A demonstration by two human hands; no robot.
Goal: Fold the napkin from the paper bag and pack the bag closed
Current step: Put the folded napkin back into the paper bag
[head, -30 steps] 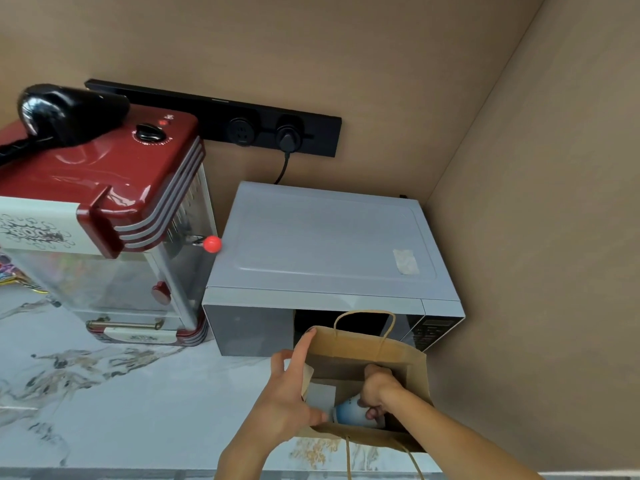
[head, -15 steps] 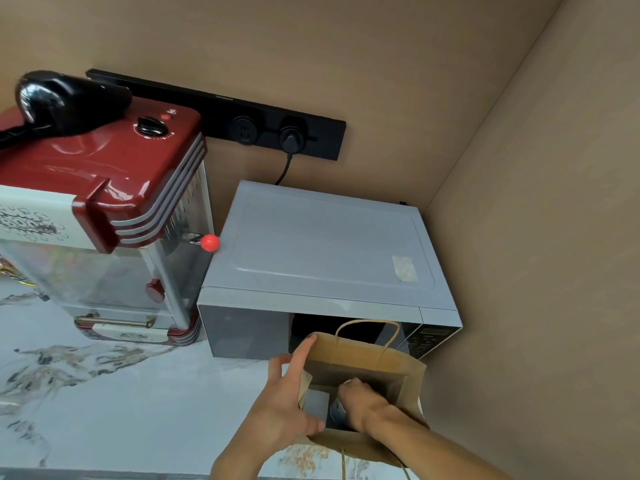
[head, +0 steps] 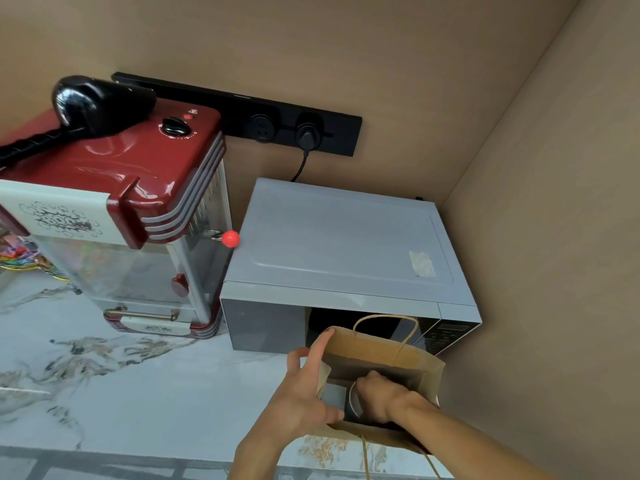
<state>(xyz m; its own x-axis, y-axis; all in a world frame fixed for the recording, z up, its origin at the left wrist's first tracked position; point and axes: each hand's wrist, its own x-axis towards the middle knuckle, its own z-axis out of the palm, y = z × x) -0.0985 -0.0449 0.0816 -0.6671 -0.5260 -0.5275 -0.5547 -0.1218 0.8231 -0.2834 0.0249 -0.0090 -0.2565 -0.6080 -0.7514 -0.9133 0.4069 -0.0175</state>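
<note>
Head view only. Fingertips of my right hand are out of sight, sunk in the paper bag and curled down over a rounded white thing whose shape I cannot make out; whether those fingers actually clamp it I cannot tell. A pale grey patch just at 9 o'clock of that white rim may be the napkin, but it is too dim to say. My right forearm leaves the frame at 5 o'clock, my left at 6.

My left hand is spread on the bag's left side: forefinger stretched up along the outer corner to the rim, thumb hooked inside the mouth, so the left wall sits pinched between them and the mouth stays wide.

The bag is brown kraft paper, upright on the marble counter, at 5 o'clock of the frame. One twisted paper handle arches up from the far rim; the near handle hangs down and is cut off by the bottom edge. It stands just in front of the grey microwave, hiding part of its door. At 9 o'clock stands a red popcorn machine, cropped on the left, with a black hair dryer on top. A black socket strip runs along the wall at 12 o'clock.
</note>
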